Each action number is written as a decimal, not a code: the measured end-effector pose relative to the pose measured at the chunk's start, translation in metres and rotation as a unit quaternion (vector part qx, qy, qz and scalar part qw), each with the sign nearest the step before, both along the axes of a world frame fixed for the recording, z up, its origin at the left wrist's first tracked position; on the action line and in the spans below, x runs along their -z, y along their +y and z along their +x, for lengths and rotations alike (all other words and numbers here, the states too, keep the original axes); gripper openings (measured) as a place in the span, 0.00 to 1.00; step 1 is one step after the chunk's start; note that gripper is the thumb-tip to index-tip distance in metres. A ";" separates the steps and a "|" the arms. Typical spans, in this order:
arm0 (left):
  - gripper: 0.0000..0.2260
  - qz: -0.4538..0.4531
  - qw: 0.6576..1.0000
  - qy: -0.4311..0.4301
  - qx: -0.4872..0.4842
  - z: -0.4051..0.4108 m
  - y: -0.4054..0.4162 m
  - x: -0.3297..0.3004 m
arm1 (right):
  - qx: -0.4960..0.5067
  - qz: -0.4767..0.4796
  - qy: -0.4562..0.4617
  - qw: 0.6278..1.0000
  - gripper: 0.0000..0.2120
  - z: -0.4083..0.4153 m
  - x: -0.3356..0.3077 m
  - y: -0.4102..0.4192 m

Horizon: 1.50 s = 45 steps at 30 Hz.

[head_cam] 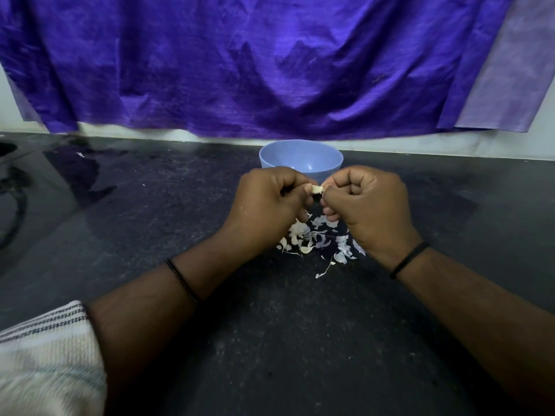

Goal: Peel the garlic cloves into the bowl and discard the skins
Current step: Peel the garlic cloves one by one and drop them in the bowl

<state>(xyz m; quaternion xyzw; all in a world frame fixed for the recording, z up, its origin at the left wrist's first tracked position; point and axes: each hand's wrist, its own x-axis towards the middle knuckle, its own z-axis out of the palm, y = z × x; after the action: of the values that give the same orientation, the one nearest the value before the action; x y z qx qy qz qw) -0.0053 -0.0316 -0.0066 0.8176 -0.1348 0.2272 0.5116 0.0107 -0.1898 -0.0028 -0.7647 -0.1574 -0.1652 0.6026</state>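
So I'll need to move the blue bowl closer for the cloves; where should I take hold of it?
Grip the blue bowl by its rim at the right side, thumb inside. It stands upright and open behind both hands, so its near wall is blocked.

Bowl (301, 157): pale blue, plain. Garlic clove (316, 189): cream. Skins (318, 238): white, some tinted lilac. Surface (150, 223): black, speckled grey. Hanging cloth (255, 61): deep purple, paler lilac strip at right edge. Wristbands (407, 260): black. Sleeve (51, 355): cream with dark stripes.
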 end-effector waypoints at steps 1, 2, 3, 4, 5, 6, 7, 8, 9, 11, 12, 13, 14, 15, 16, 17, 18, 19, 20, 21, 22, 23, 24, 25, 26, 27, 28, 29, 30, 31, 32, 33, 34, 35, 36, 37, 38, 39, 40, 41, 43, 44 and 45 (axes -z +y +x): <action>0.05 -0.035 0.999 0.022 0.017 0.001 0.000 0.000 | -0.001 0.002 -0.001 1.000 0.06 0.000 0.000 0.000; 0.05 -0.068 0.996 0.044 0.036 0.001 0.000 -0.001 | -0.003 0.005 0.000 1.000 0.06 0.000 0.001 0.001; 0.05 -0.102 0.991 0.065 0.056 0.001 0.001 -0.001 | -0.008 0.012 0.006 1.000 0.06 0.000 0.001 0.001; 0.05 -0.135 0.984 0.085 0.076 0.001 0.002 -0.002 | -0.015 0.024 0.016 0.999 0.06 0.000 0.000 0.001; 0.06 -0.164 0.976 0.105 0.095 0.001 0.003 -0.002 | -0.025 0.036 0.028 0.999 0.06 0.000 0.000 0.001; 0.06 -0.187 0.968 0.123 0.110 0.001 0.003 -0.002 | -0.038 0.048 0.040 0.997 0.06 0.000 0.000 0.002; 0.06 -0.204 0.962 0.137 0.123 0.001 0.004 -0.001 | -0.050 0.058 0.050 0.996 0.07 0.000 -0.001 0.002; 0.06 -0.218 0.955 0.149 0.132 0.001 0.004 -0.001 | -0.061 0.067 0.058 0.994 0.07 0.000 -0.002 0.001; 0.06 -0.231 0.950 0.158 0.137 0.002 0.004 0.000 | -0.069 0.071 0.062 0.993 0.07 0.000 -0.004 -0.001; 0.06 -0.242 0.945 0.167 0.141 0.003 0.004 0.001 | -0.077 0.057 0.062 0.993 0.07 0.002 -0.007 -0.005; 0.06 -0.240 0.946 0.168 0.139 0.003 0.004 0.001 | -0.078 0.040 0.059 0.994 0.08 0.003 -0.007 -0.008; 0.06 -0.235 0.948 0.164 0.135 0.002 0.004 0.002 | -0.078 0.021 0.055 0.995 0.09 0.004 -0.007 -0.010; 0.06 -0.225 0.954 0.155 0.126 0.002 0.004 0.002 | -0.076 0.002 0.051 0.996 0.11 0.004 -0.006 -0.010; 0.06 -0.207 0.962 0.137 0.111 0.002 0.005 0.002 | -0.069 -0.015 0.045 0.996 0.12 0.004 -0.005 -0.010; 0.07 -0.178 0.973 0.112 0.092 0.002 0.005 0.003 | -0.059 -0.028 0.038 0.997 0.12 0.004 -0.004 -0.010; 0.08 -0.142 0.984 0.082 0.071 0.003 0.006 0.004 | -0.049 -0.038 0.029 0.998 0.10 0.004 -0.003 -0.010; 0.08 -0.106 0.991 0.055 0.052 0.004 0.006 0.004 | -0.043 -0.043 0.021 0.998 0.08 0.005 -0.002 -0.010; 0.09 -0.080 0.995 0.036 0.039 0.004 0.007 0.004 | -0.041 -0.043 0.017 0.998 0.06 0.005 -0.002 -0.011; 0.09 -0.069 0.997 0.027 0.031 0.005 0.007 0.005 | -0.043 -0.036 0.019 0.998 0.05 0.005 -0.002 -0.011; 0.09 -0.067 0.997 0.024 0.028 0.005 0.007 0.005 | -0.047 -0.025 0.024 0.998 0.06 0.005 -0.001 -0.011; 0.08 -0.067 0.997 0.025 0.026 0.005 0.007 0.005 | -0.053 -0.015 0.031 0.998 0.07 0.005 -0.001 -0.011; 0.08 -0.067 0.997 0.028 0.028 0.005 0.006 0.006 | -0.061 -0.009 0.037 0.997 0.07 0.005 -0.002 -0.010; 0.08 -0.067 0.997 0.031 0.029 0.004 0.005 0.007 | -0.069 -0.006 0.040 0.997 0.06 0.004 -0.002 -0.009; 0.07 -0.065 0.997 0.033 0.028 0.004 0.004 0.008 | -0.074 -0.004 0.040 0.996 0.04 0.003 -0.002 -0.009; 0.07 -0.059 0.997 0.033 0.026 0.004 0.003 0.009 | -0.075 0.000 0.039 0.996 0.04 0.003 -0.002 -0.008; 0.06 -0.048 0.998 0.032 0.022 0.004 0.003 0.009 | -0.072 0.007 0.038 0.997 0.03 0.003 -0.002 -0.008; 0.06 -0.032 0.999 0.028 0.016 0.004 0.003 0.010 | -0.068 0.015 0.037 0.997 0.04 0.004 -0.002 -0.008; 0.05 -0.017 1.000 0.022 0.010 0.003 0.003 0.010 | -0.066 0.022 0.038 0.997 0.04 0.005 -0.001 -0.008; 0.05 -0.004 1.000 0.014 0.005 0.003 0.003 0.009 | -0.064 0.026 0.036 0.997 0.05 0.005 -0.001 -0.009; 0.05 0.008 1.000 0.003 -0.002 0.002 0.002 0.008 | -0.062 0.026 0.033 0.997 0.05 0.005 -0.001 -0.009; 0.05 0.018 1.000 -0.009 -0.010 0.001 0.002 0.007 | -0.060 0.027 0.031 0.997 0.06 0.005 0.000 -0.008; 0.05 0.028 0.999 -0.019 -0.018 0.000 0.001 0.006 | -0.059 0.029 0.030 0.997 0.06 0.005 0.000 -0.008; 0.04 0.036 0.999 -0.027 -0.024 -0.001 0.001 0.005 | -0.057 0.035 0.033 0.997 0.06 0.004 0.000 -0.007; 0.04 0.045 0.998 -0.033 -0.028 -0.002 0.001 0.005 | -0.056 0.043 0.039 0.997 0.06 0.004 0.000 -0.007; 0.04 0.052 0.997 -0.038 -0.032 -0.002 0.001 0.005 | -0.053 0.048 0.047 0.996 0.05 0.004 0.000 -0.006; 0.04 0.055 0.997 -0.039 -0.034 -0.002 0.001 0.005 | -0.050 0.046 0.053 0.996 0.04 0.004 0.001 -0.006; 0.05 0.056 0.997 -0.037 -0.037 -0.003 0.000 0.006 | -0.043 0.035 0.054 0.997 0.04 0.004 0.001 -0.006; 0.05 0.056 0.997 -0.034 -0.040 -0.003 0.000 0.006 | -0.035 0.018 0.051 0.998 0.04 0.004 0.001 -0.006; 0.05 0.058 0.997 -0.032 -0.044 -0.004 -0.001 0.005 | -0.028 -0.001 0.043 0.999 0.04 0.004 0.002 -0.006; 0.05 0.062 0.996 -0.033 -0.046 -0.005 -0.001 0.005 | -0.021 -0.017 0.032 0.999 0.04 0.003 0.002 -0.006; 0.05 0.071 0.996 -0.041 -0.047 -0.006 -0.003 0.005 | -0.011 -0.043 0.008 0.999 0.03 0.002 0.001 -0.006; 0.05 0.073 0.995 -0.044 -0.048 -0.006 -0.004 0.005 | -0.007 -0.051 -0.004 0.999 0.03 0.002 0.001 -0.006; 0.04 0.075 0.995 -0.045 -0.050 -0.007 -0.005 0.005 | -0.002 -0.059 -0.015 0.998 0.03 0.002 0.002 -0.006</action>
<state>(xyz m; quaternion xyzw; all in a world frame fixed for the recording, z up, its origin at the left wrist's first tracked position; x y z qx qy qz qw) -0.0120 -0.0363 -0.0120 0.8483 -0.1328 0.2785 0.4304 0.0126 -0.1959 -0.0043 -0.7959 -0.1771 -0.1663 0.5546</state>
